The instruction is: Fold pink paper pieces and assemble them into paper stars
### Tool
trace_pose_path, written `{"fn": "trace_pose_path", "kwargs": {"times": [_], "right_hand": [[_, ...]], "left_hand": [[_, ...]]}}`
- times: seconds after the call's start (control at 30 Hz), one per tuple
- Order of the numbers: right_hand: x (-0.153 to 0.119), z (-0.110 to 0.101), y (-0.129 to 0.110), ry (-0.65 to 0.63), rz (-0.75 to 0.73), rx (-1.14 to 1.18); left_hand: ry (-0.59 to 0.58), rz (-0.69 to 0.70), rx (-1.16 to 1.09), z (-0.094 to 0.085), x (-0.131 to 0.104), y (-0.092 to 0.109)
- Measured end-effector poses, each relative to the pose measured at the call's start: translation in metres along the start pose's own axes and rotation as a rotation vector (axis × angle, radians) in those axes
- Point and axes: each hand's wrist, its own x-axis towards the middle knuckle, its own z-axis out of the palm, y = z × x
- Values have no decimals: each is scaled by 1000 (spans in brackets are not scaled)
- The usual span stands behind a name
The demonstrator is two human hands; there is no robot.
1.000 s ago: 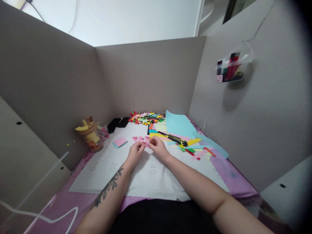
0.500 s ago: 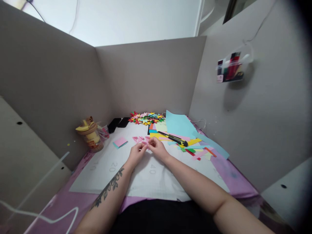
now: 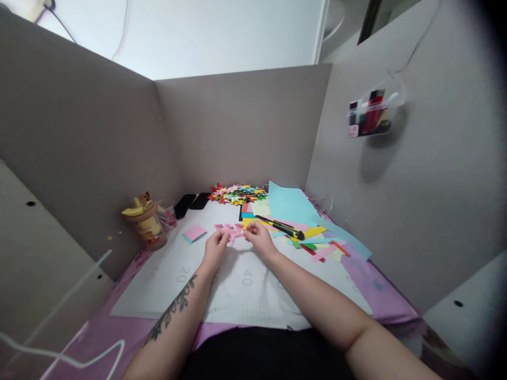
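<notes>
Small folded pink paper pieces (image 3: 233, 231) lie in a cluster on the white sheet (image 3: 166, 290) in front of me. At the cluster's left edge is my left hand (image 3: 216, 248), its thumb and fingers pinched together; what is between them, if anything, is too small to make out. My right hand (image 3: 259, 240) pinches a folded pink paper piece at the cluster's right side, mostly hidden by the fingers. To the left rests a stack of pink and blue paper squares (image 3: 194, 233). A black and yellow utility knife (image 3: 282, 227) lies right of my right hand.
Colourful paper stars (image 3: 237, 194) are heaped at the back. Coloured paper strips (image 3: 317, 245) and a large light-blue sheet (image 3: 291, 203) cover the right side. A lidded cup (image 3: 148, 227) and black phone-like objects (image 3: 185, 206) stand left. Grey partitions (image 3: 241, 126) enclose the table.
My hands were together over the pink pieces and have moved apart, the left one to the left and the right one slightly right. More of the pink pieces now shows between them.
</notes>
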Motion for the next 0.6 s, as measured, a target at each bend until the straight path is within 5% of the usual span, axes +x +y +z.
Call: {"fn": "trace_pose_path", "kwargs": {"times": [0.13,0.3,0.5,0.6], "right_hand": [[0,-3,-3,-1,-40,-14],[-6,3,-6,-286,5,-97],[-8,5,-2,-235,109,-33],[-9,5,-2,-214,116,0]], "left_hand": [[-72,49,50,2,-4,5],[-231,155,92,6,-10,10],[-128,46,-105,8,-6,4],[-189,-6,-240,10,-6,2]]}}
